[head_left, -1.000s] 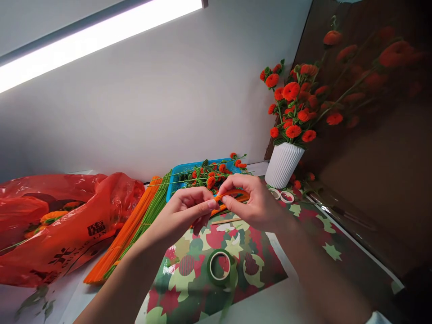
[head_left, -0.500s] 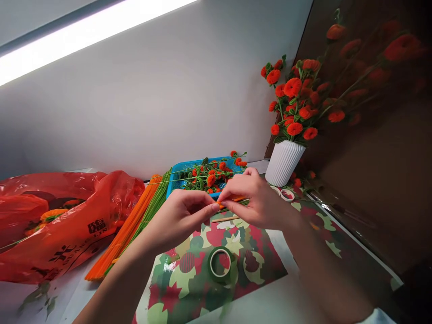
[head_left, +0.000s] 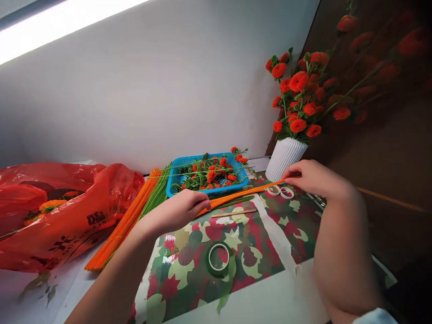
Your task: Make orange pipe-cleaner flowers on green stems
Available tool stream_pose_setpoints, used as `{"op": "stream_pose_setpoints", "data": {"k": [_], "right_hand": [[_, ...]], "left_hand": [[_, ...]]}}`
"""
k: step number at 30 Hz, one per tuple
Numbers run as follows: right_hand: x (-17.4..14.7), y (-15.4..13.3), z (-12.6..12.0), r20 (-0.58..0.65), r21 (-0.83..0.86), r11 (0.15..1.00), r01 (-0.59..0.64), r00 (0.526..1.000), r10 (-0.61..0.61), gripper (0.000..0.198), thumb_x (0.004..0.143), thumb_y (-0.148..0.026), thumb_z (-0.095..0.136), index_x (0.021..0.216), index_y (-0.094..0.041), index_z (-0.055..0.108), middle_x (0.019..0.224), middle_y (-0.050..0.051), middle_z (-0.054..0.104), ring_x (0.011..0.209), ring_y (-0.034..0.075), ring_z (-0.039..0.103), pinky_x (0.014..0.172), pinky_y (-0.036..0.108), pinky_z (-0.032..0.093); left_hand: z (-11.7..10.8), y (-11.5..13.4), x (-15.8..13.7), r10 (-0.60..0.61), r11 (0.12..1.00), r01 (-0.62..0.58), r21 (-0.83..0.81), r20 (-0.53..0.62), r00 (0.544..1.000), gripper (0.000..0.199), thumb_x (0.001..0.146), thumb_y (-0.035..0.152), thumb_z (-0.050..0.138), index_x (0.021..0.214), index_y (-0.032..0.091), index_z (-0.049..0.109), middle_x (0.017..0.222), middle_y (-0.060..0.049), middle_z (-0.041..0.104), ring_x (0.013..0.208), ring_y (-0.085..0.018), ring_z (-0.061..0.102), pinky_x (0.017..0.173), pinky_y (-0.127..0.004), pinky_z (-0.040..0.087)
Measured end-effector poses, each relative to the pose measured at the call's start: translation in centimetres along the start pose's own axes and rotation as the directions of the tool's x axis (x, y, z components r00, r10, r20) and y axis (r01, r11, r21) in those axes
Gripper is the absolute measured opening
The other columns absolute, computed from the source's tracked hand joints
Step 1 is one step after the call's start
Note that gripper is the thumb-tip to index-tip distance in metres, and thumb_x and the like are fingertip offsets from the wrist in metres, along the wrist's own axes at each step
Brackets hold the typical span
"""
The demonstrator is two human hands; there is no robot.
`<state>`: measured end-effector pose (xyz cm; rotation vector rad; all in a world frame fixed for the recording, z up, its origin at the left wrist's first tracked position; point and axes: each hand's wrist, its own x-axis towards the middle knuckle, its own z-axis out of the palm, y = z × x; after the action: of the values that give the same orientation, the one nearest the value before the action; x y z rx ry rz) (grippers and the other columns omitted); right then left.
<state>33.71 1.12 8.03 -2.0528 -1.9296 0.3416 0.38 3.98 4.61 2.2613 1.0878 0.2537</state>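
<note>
My left hand (head_left: 184, 209) is closed, thumb against fingers, on orange pipe cleaner at about the middle of the view. To the right, my right hand (head_left: 312, 179) pinches the far end of the orange pipe cleaner (head_left: 249, 189), which runs nearly straight between both hands. Whether it is one strand or several lying together, I cannot tell. Below it on the mat lie short green pipe cleaners (head_left: 236, 201) and a thin wooden stick (head_left: 233, 213). A roll of green tape (head_left: 218, 259) rests nearer to me, its loose end trailing forward.
Behind my hands stands a blue basket (head_left: 173, 177) of small orange flowers. Bundles of orange pipe cleaners (head_left: 123, 225) and green pipe cleaners (head_left: 157, 191) lie left, beside a red plastic bag (head_left: 111, 193). A white ribbed vase (head_left: 285, 159) holds orange flowers; two white tape rolls (head_left: 286, 193) lie near it.
My hands were together at the middle. Now my right hand has moved away to the right, and the orange pipe cleaner is stretched out between them.
</note>
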Motion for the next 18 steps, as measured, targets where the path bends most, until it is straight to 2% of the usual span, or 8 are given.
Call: {"op": "stream_pose_setpoints", "data": {"k": [3, 6, 9, 11, 14, 16, 17, 18], "right_hand": [[0.3, -1.1, 0.8, -0.006, -0.03, 0.999, -0.013, 1.0, 0.013, 0.019, 0.075, -0.024, 0.064, 0.089, -0.021, 0.076, 0.087, 0.008, 0.075, 0.069, 0.021, 0.065, 0.059, 0.029, 0.043], [0.0, -5.4, 3.4, 0.016, 0.056, 0.947, 0.316, 0.948, -0.317, 0.034, 0.076, -0.033, 0.067, 0.108, -0.021, 0.07, 0.11, 0.01, 0.07, 0.094, 0.026, 0.064, 0.071, 0.03, 0.045], [-0.4, -9.5, 6.0, 0.15, 0.187, 0.848, 0.496, 0.839, -0.524, 0.019, 0.083, -0.03, 0.062, 0.098, -0.021, 0.067, 0.093, 0.008, 0.07, 0.078, 0.02, 0.062, 0.063, 0.027, 0.041], [-0.4, -10.6, 6.8, 0.188, 0.232, 0.854, 0.465, 0.84, -0.509, 0.016, 0.091, -0.023, 0.05, 0.086, -0.018, 0.064, 0.076, 0.005, 0.065, 0.062, 0.015, 0.055, 0.054, 0.025, 0.033], [-0.1, -9.6, 6.0, 0.109, 0.295, 0.843, 0.45, 0.86, -0.498, 0.027, 0.093, -0.021, 0.044, 0.072, -0.019, 0.06, 0.066, 0.001, 0.059, 0.058, 0.013, 0.048, 0.055, 0.025, 0.031], [0.1, -8.4, 4.9, 0.041, 0.316, 0.842, 0.437, 0.88, -0.472, 0.027, 0.093, -0.025, 0.044, 0.071, -0.019, 0.059, 0.067, -0.001, 0.058, 0.06, 0.013, 0.047, 0.056, 0.025, 0.03], [0.1, -7.9, 4.4, -0.004, 0.317, 0.842, 0.436, 0.889, -0.458, 0.029, 0.093, -0.027, 0.044, 0.069, -0.019, 0.057, 0.064, -0.002, 0.054, 0.058, 0.012, 0.045, 0.054, 0.025, 0.029], [0.1, -7.7, 4.0, -0.046, 0.327, 0.841, 0.432, 0.896, -0.442, 0.03, 0.093, -0.029, 0.043, 0.068, -0.019, 0.056, 0.061, -0.002, 0.051, 0.056, 0.012, 0.042, 0.053, 0.024, 0.028]], "left_hand": [[0.7, -0.3, 0.8, -0.028, 0.999, 0.028, 0.016, -0.016, 0.999, 0.037, 0.092, 0.043, 0.039, 0.067, 0.02, 0.056, 0.056, 0.003, 0.042, 0.049, -0.013, 0.032, 0.045, -0.025, 0.023], [1.7, 0.4, 1.4, 0.005, 0.998, -0.007, -0.06, -0.028, 1.0, 0.037, 0.093, 0.043, 0.039, 0.067, 0.02, 0.053, 0.058, 0.004, 0.04, 0.051, -0.012, 0.032, 0.046, -0.024, 0.023], [2.1, 0.9, 1.6, 0.049, 0.975, -0.059, -0.216, -0.052, 0.997, 0.037, 0.092, 0.044, 0.041, 0.07, 0.018, 0.054, 0.059, 0.004, 0.042, 0.052, -0.011, 0.034, 0.047, -0.022, 0.026], [1.8, 0.7, 1.7, 0.022, 0.933, -0.03, -0.359, -0.026, 0.999, 0.042, 0.093, 0.048, 0.038, 0.071, 0.017, 0.056, 0.061, 0.002, 0.049, 0.051, -0.011, 0.042, 0.048, -0.022, 0.033], [1.5, -0.6, 2.1, -0.054, 0.894, 0.051, -0.445, 0.007, 0.999, 0.054, 0.095, 0.048, 0.023, 0.083, 0.013, 0.062, 0.077, -0.008, 0.064, 0.061, -0.016, 0.06, 0.057, -0.026, 0.046], [1.9, -1.4, 2.5, -0.037, 0.991, 0.039, -0.126, 0.014, 0.999, 0.045, 0.095, 0.037, 0.027, 0.092, 0.014, 0.066, 0.083, -0.008, 0.069, 0.069, -0.018, 0.063, 0.061, -0.026, 0.047], [2.4, -1.6, 2.7, -0.01, 0.987, 0.006, 0.158, 0.027, 1.0, 0.03, 0.091, 0.032, 0.041, 0.094, 0.019, 0.067, 0.086, -0.006, 0.069, 0.073, -0.018, 0.063, 0.064, -0.025, 0.047], [3.1, -1.7, 3.0, -0.014, 0.968, 0.009, 0.249, 0.02, 1.0, 0.018, 0.082, 0.026, 0.054, 0.09, 0.02, 0.069, 0.086, -0.006, 0.069, 0.075, -0.02, 0.063, 0.065, -0.027, 0.046]]}}
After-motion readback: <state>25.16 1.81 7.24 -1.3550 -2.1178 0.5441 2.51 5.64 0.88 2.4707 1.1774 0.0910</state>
